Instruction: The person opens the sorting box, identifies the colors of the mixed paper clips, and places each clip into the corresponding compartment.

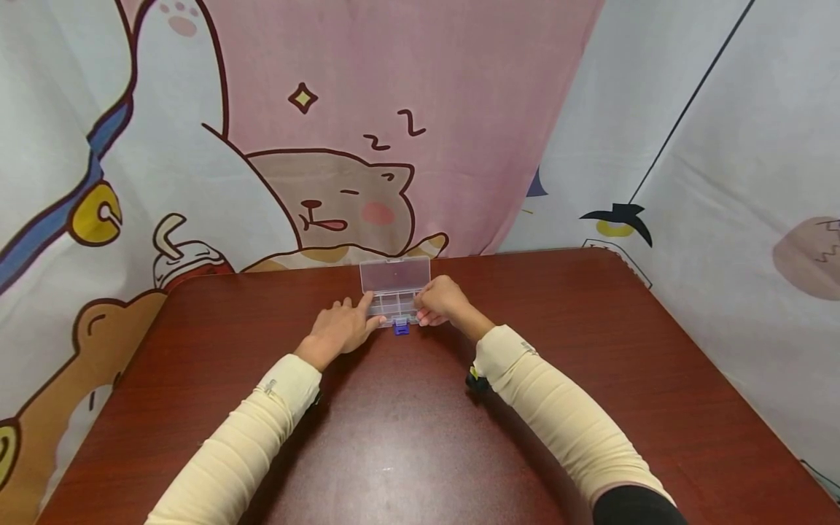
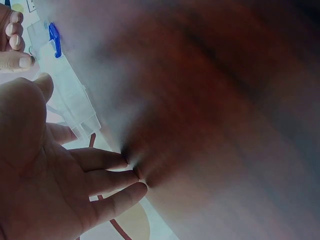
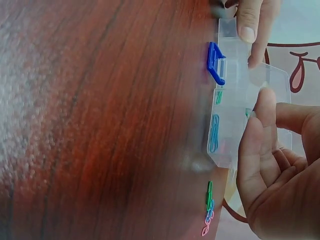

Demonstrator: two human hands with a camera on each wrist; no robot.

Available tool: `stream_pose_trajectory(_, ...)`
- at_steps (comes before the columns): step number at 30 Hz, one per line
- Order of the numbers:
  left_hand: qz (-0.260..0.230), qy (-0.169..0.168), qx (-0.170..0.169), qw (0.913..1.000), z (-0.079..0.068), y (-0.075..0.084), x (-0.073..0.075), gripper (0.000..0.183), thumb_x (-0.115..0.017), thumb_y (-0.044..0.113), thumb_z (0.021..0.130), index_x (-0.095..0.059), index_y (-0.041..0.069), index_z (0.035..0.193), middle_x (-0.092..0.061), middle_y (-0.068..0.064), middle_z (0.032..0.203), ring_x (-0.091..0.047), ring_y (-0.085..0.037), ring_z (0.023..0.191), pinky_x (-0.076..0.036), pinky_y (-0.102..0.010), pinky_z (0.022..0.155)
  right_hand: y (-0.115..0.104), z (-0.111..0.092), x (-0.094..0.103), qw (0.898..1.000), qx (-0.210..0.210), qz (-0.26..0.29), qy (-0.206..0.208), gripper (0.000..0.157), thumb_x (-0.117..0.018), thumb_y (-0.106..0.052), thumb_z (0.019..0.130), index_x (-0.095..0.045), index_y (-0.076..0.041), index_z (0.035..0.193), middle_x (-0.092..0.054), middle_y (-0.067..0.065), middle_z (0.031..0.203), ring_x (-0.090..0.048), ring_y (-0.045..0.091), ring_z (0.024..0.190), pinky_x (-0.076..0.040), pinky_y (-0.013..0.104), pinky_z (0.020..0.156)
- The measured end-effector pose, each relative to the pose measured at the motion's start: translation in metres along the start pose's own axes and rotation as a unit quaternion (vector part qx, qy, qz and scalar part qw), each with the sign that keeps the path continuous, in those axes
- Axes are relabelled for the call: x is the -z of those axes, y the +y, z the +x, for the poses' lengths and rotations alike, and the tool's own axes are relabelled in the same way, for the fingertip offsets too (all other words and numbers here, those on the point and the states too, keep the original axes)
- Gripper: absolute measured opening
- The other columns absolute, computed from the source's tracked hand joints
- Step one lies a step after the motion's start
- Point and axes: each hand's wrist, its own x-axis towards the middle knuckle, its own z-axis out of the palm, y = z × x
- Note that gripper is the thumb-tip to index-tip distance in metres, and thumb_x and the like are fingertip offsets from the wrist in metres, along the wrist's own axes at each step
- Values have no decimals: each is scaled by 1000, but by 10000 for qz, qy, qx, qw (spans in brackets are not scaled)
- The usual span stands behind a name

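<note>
A clear plastic compartment box (image 1: 387, 309) lies on the table, its lid (image 1: 395, 275) raised behind it and a blue latch (image 1: 402, 327) at its front. My left hand (image 1: 340, 324) spreads over the left end, thumb on the front edge, index finger along the side, other fingertips on the table. At the right end my right hand (image 1: 446, 297) curls its fingers over the compartments, pinching a small green paper clip (image 3: 248, 113), mostly hidden by the fingertips. Through the front wall show a blue paper clip (image 3: 214, 132) and a green one (image 3: 219, 97).
Beside the box's right end, green (image 3: 209, 194), blue and pink (image 3: 205, 228) paper clips lie close together on the brown table (image 1: 400, 423). A cartoon-print curtain (image 1: 485, 109) hangs right behind the table's far edge.
</note>
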Motion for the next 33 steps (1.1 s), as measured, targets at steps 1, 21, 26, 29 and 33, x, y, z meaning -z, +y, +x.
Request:
stream_pose_trajectory(1,1,-4,-1,10000,0,0,0,69,-33,58,100,-26,15,153,-51,-31,134,-51,-45,122,-45,-56,94,0,0,0,10000,-16,7,-12,12,-66,-10,87,-70,0,93,-64,2,57,-61,10,46,-55,30,54)
stream_pose_trajectory(21,-35,34,0,10000,-2,0,0,66,-34,57,100,-27,15,151,-53,-30,130,-53,-45,119,-46,-56,92,3,-2,5,9999,11,83,-63,10,-68,-10,88,-67,-1,92,-65,4,57,-61,11,46,-54,30,52)
stream_pose_trajectory(26,-45,3,8,10000,-2,1,0,67,-34,58,100,-26,15,152,-52,-31,132,-51,-46,121,-45,-56,94,5,0,8,9999,22,101,-52,10,-67,-9,87,-68,0,93,-64,3,56,-61,11,46,-55,31,52)
stream_pose_trajectory(29,-45,-44,3,10000,-2,1,0,68,-33,57,101,-25,15,153,-50,-31,134,-50,-46,123,-44,-57,95,5,2,12,9999,39,149,40,13,-67,-9,88,-71,1,96,-64,4,57,-61,11,45,-56,32,54)
stream_pose_trajectory(33,-1,-22,-12,10000,-2,1,1,68,-34,57,101,-25,15,153,-51,-31,133,-51,-46,121,-45,-56,94,4,4,19,9997,81,194,124,18,-67,-11,88,-72,2,99,-65,4,58,-61,11,46,-56,32,54)
